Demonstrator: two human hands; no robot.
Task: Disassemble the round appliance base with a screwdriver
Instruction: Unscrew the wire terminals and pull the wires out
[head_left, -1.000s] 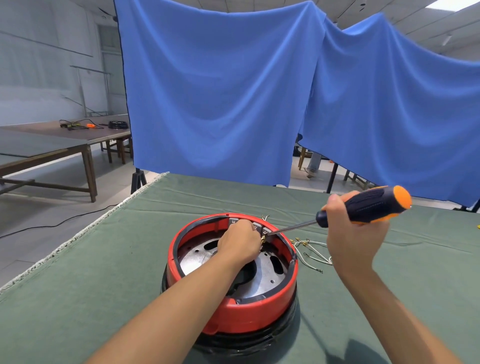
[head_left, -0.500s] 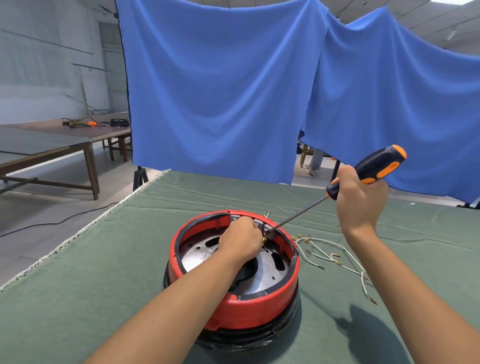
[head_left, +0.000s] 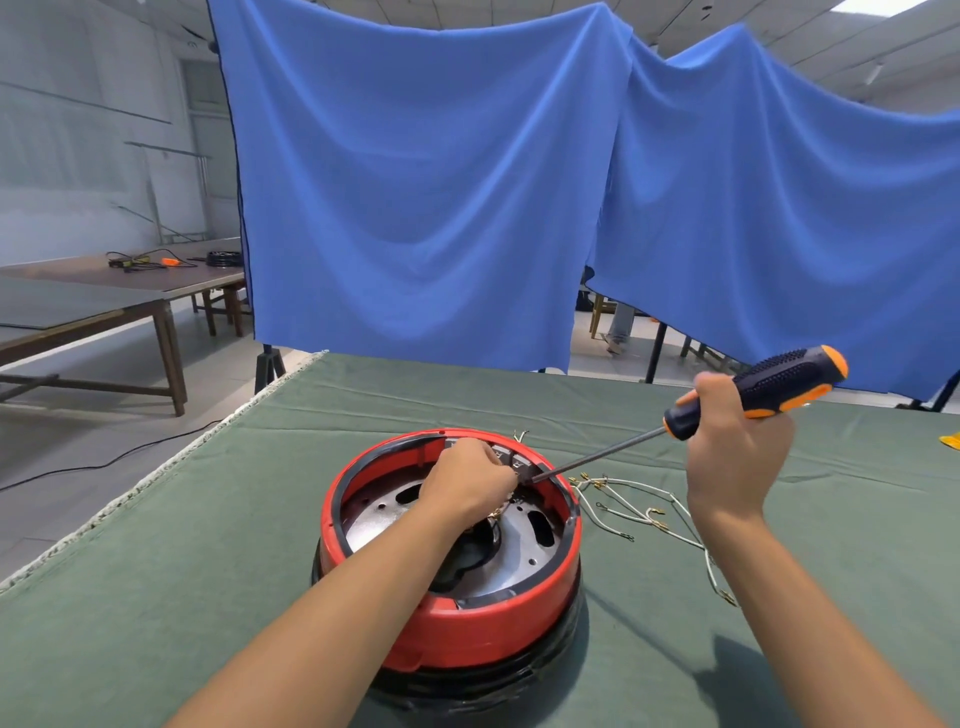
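Observation:
The round appliance base (head_left: 467, 629), red with a black lower ring, stands open side up on the green cloth, showing a silver metal plate inside. My left hand (head_left: 467, 480) reaches into its far inner rim, fingers curled on a small part there that I cannot make out. My right hand (head_left: 737, 457) grips the black and orange handle of the screwdriver (head_left: 753, 392). Its shaft slants down to the left, and the tip meets the far rim right beside my left fingers.
Loose white wires with brass terminals (head_left: 644, 512) lie on the green table cloth (head_left: 182, 597) right of the base. A blue curtain (head_left: 441, 182) hangs behind the table. A wooden table (head_left: 104, 291) stands far left. A yellow object (head_left: 950, 440) sits at the right edge.
My right hand has shifted with the screwdriver handle, first rising, then lowering a little, while the tip stays at the far rim. My left hand has stayed at the rim.

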